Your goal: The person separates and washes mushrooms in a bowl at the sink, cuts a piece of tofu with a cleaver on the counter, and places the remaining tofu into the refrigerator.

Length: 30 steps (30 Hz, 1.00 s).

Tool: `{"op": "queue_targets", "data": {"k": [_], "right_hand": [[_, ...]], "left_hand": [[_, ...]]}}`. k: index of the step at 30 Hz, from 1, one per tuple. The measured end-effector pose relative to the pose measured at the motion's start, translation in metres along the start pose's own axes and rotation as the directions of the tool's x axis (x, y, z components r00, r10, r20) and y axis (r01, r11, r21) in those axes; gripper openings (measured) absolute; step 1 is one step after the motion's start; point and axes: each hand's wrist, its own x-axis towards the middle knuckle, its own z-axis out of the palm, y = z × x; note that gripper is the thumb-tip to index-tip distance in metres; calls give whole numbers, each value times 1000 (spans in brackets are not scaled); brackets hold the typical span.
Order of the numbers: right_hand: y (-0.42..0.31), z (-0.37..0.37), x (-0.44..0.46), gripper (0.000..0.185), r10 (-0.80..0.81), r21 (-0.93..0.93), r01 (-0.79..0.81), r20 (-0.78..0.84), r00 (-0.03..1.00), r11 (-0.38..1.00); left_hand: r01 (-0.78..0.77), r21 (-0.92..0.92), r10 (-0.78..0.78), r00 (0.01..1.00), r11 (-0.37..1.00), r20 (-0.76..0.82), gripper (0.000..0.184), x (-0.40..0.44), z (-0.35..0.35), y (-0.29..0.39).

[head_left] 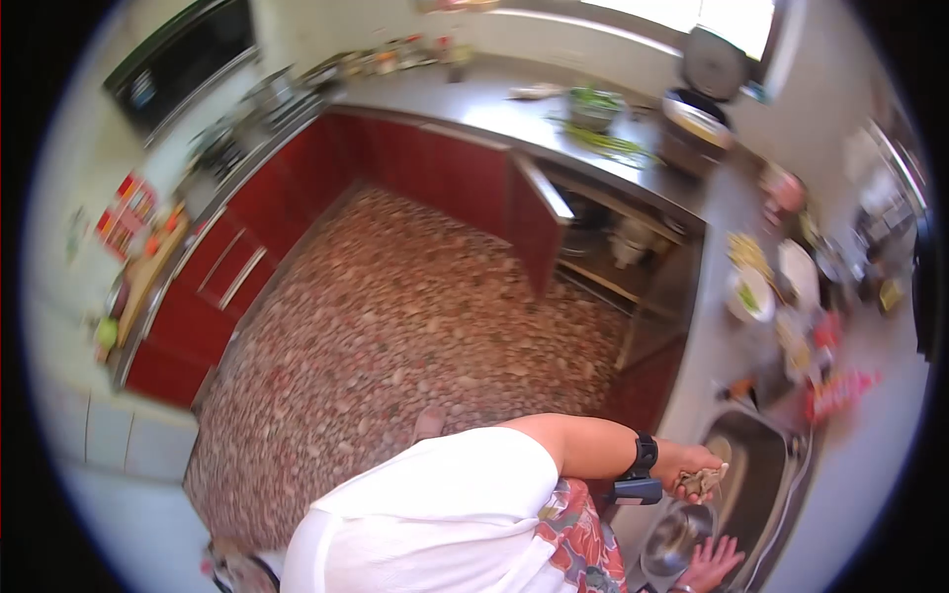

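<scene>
My left hand, on the arm with the black wrist strap, is closed around a crumpled grey-brown clump over the sink's near side. What the clump is, I cannot make out. Just below sits a round metal bowl at the sink. My right hand is beside the bowl with its fingers spread, over the sink's lower end. Whether it touches the bowl or the sink I cannot tell.
Beyond the sink, the counter holds a knife, a white bowl with green pieces and a red package. A rice cooker stands with its lid up. One red cabinet door hangs open over the pebbled floor.
</scene>
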Motion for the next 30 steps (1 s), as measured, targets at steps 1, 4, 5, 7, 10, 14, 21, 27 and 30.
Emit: {"op": "queue_targets", "data": {"k": [1, 4, 5, 7, 10, 14, 21, 27, 30], "right_hand": [[14, 33, 5, 61, 55, 39, -74, 362, 931, 996], [45, 209, -84, 65, 283, 174, -419, 509, 813, 891], [70, 251, -81, 62, 133, 63, -438, 906, 402, 897], [110, 342, -111, 56, 190, -47, -292, 855, 483, 955], [171, 473, -214, 54, 232, -130, -231, 834, 501, 964], [248, 571, -318, 61, 399, -372, -149, 881, 253, 916], [363, 688, -280, 64, 620, -657, 43, 730, 287, 753], [441, 790, -190, 41, 589, -796, 239, 581, 562, 557], [475, 873, -251, 28, 590, -763, 513, 637, 496, 393]], "left_hand": [[-88, -37, 85, 993, 995, -80, 30, -24, -13, 4], [-329, -65, 307, 924, 942, -230, 34, -93, -46, 8], [-356, -18, 332, 886, 934, -325, 36, -131, -46, 14], [-527, 42, 503, 779, 849, -374, 42, -208, -67, 21], [-680, 40, 597, 612, 732, -518, 44, -358, -105, 24], [-839, 34, 612, 367, 543, -700, 45, -545, -157, -13], [-956, 249, 511, -295, -158, -808, 26, -817, -227, -153], [-558, 695, 78, -801, -454, -593, 29, -898, -181, -339], [-483, 690, -253, -689, -539, -680, 33, -881, -138, -419]]}}
